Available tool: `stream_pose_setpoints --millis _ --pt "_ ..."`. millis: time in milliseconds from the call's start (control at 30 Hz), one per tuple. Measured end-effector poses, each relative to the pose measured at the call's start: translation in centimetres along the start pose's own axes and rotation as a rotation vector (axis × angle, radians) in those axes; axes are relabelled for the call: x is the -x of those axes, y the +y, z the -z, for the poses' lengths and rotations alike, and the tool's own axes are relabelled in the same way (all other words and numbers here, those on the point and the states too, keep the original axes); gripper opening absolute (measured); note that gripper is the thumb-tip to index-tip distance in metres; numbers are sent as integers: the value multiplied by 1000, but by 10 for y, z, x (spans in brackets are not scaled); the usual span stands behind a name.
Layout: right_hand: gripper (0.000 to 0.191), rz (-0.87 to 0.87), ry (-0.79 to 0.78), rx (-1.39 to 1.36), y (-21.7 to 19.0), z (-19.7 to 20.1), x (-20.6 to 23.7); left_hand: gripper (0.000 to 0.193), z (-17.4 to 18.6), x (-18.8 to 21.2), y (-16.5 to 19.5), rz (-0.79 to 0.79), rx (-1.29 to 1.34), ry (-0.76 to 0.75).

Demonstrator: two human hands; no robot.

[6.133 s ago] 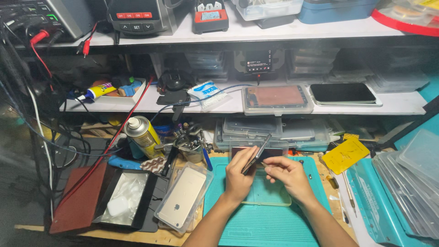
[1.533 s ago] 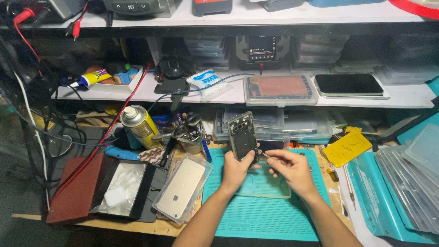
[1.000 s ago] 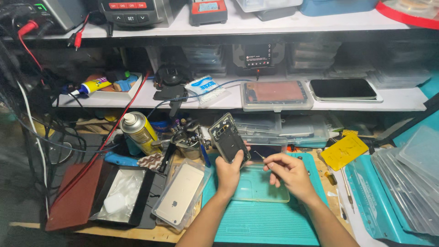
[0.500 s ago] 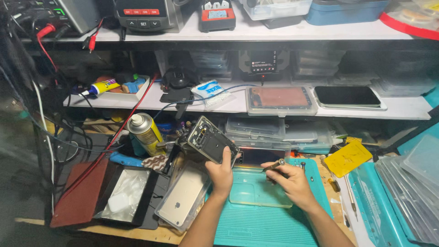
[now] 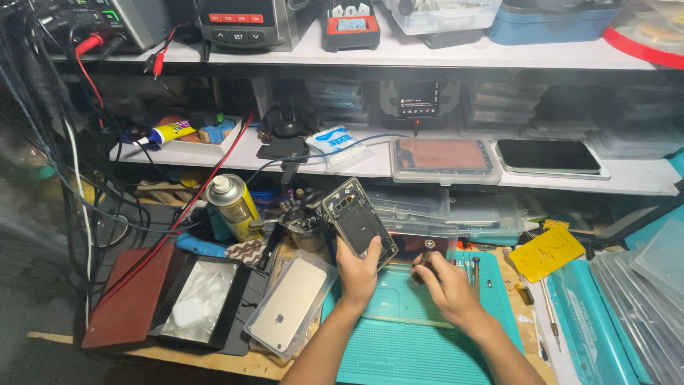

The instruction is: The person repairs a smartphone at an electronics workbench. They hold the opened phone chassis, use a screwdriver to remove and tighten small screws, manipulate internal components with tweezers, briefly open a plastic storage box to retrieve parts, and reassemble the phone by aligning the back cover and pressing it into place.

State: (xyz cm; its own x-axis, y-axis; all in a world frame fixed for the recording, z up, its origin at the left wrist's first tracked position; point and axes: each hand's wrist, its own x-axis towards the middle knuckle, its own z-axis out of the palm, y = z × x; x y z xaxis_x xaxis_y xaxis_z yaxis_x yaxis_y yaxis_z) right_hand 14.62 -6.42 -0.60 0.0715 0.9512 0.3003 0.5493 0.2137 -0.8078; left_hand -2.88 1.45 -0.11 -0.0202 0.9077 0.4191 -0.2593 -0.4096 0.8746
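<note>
While the left hand (image 5: 358,274) gripped the opened phone frame (image 5: 358,221) by its lower edge, fingers wrapped around it, the frame stood tilted up and leaning left, raised above the teal work mat (image 5: 420,349) and in front of the metal tool cup (image 5: 305,227). Right hand (image 5: 447,285) was closed in a pinch on a small screwdriver (image 5: 425,261), its tip area too small to make out, held just right of the frame and over a clear tray (image 5: 402,306) on the mat. Hands were near each other, not touching. Left of the mat a gold phone (image 5: 291,305) lay back-up in a clear case on the bench (image 5: 178,353), beside a black tray (image 5: 199,303) holding a white bag and a dark red pad (image 5: 128,303). Yellow spray can (image 5: 235,207) stood upright behind them. Yellow card (image 5: 547,253) lay to the right of the mat. On the shelf (image 5: 641,185) above sat a reddish screen in a clear box (image 5: 442,157) and a dark phone (image 5: 548,155), side by side.
</note>
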Motion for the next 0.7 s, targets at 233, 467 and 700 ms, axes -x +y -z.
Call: stream_pose_setpoints --millis 233,467,700 --pt "17 102 75 82 -1 1 0 40 1 1 -6 6 11 -31" --pt "13 64 282 -90 4 7 1 25 1 -2 -28 218 262 -100" --pt "20 -105 370 -634 10 19 6 23 -5 4 -30 477 392 -232"
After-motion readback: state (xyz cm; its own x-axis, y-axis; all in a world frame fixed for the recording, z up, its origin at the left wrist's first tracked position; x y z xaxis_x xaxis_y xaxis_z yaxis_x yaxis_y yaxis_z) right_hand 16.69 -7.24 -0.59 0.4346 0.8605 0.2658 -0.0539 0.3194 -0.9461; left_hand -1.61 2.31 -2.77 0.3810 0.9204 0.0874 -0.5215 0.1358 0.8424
